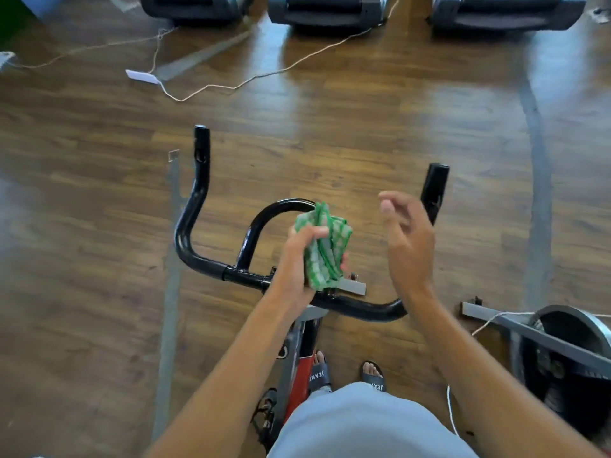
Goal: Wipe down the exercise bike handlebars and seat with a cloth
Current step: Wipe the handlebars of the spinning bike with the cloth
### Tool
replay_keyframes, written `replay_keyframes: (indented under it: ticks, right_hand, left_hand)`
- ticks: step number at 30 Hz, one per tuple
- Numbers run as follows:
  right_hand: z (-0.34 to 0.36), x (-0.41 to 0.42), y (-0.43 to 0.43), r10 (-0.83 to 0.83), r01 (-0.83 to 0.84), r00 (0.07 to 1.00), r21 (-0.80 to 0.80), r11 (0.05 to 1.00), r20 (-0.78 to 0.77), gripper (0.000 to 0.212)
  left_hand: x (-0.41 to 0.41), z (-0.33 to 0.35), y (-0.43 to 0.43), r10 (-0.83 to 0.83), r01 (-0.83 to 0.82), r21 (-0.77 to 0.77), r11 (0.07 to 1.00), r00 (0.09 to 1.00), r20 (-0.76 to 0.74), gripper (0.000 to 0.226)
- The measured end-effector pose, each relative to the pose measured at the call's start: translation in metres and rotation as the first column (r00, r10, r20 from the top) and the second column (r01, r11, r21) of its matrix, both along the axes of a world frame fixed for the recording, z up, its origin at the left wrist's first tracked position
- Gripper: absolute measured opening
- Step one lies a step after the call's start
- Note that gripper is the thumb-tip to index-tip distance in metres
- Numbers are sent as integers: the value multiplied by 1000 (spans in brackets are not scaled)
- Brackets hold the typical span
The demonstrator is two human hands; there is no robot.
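The exercise bike's black handlebars (198, 206) curve up on the left and right, with a looped centre bar. My left hand (294, 259) grips a folded green-and-white checked cloth (325, 246) just above the middle of the handlebars. My right hand (408, 239) hovers to the right of the cloth, fingers relaxed and holding nothing, in front of the right handlebar end (436, 186). The bike's red and grey frame (302, 358) drops below my arms. The seat is not in view.
Wooden floor all around. Treadmill bases (327, 9) line the far edge, with cords and a white tag (142, 76) trailing on the floor. A second bike's flywheel (568, 355) and grey bar stand at the right. My sandalled feet (372, 375) are beside the frame.
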State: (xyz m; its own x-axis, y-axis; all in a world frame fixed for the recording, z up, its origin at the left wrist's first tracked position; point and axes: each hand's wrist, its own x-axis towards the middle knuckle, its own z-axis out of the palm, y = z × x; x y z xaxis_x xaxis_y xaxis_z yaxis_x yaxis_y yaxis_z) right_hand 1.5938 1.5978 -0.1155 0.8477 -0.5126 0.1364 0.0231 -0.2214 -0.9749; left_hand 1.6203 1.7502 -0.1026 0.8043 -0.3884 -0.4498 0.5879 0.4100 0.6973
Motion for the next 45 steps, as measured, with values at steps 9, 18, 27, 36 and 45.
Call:
replay_keyframes:
  ticks: [9,18,27,36,45]
  right_hand:
    - [10,0,68,419,-210,905,938,276,80,52]
    - [-2,-3,66,507,-539,800,-14,842,-321,35]
    - [-46,-18,74,607,-762,533,-646,41,-589,52]
    - [-51,10,130,550,-729,635,-656,195,-542,49]
    - [-56,22,155,585,-710,622,-690,142,-519,52]
  left_hand:
    - [4,24,15,34,-66,201,977,986,160,28]
    - [61,-19,108,-160,-523,832,185,819,551,19]
    - [81,-80,149,-262,-428,891,-153,887,382,53]
    - [79,-83,147,-189,-507,854,-118,856,482,41]
    - [80,-88,150,4,-666,746,14,746,666,40]
